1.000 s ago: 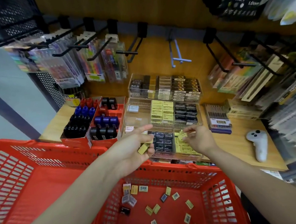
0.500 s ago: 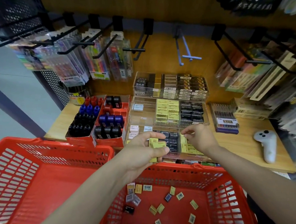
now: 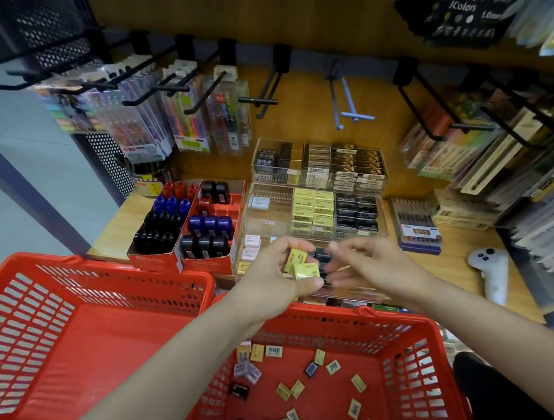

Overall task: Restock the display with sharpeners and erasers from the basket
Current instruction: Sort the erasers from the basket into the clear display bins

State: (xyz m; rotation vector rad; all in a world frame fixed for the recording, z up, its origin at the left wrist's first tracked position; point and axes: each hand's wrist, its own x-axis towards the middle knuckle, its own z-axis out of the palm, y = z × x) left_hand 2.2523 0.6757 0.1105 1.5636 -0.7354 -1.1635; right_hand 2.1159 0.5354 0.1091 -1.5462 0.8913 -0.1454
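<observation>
Head view looks down on both hands held close together above the front tier of a clear acrylic display [image 3: 313, 188]. Left hand [image 3: 283, 274] has its fingers and thumb curled round a small stack of yellow erasers [image 3: 300, 265]. Right hand [image 3: 366, 266] sits just beside them, blurred, fingers loosely extended toward the stack and holding nothing that can be made out. Beyond the hands, the display's middle tier carries more yellow erasers next to black ones, and the rear tier holds dark and gold boxes. Beneath the forearms stands a red basket [image 3: 416, 341] with loose erasers [image 3: 290, 389], yellow, black and pale, scattered over its bottom. A second red basket [image 3: 90, 305] sits to the left of the left arm. Beyond the left hand, red cartons of sharpeners [image 3: 185, 222], black, blue and red, rest on the wooden tabletop [image 3: 115, 232]. Well to the right of the right hand lies a white controller [image 3: 490, 271].
</observation>
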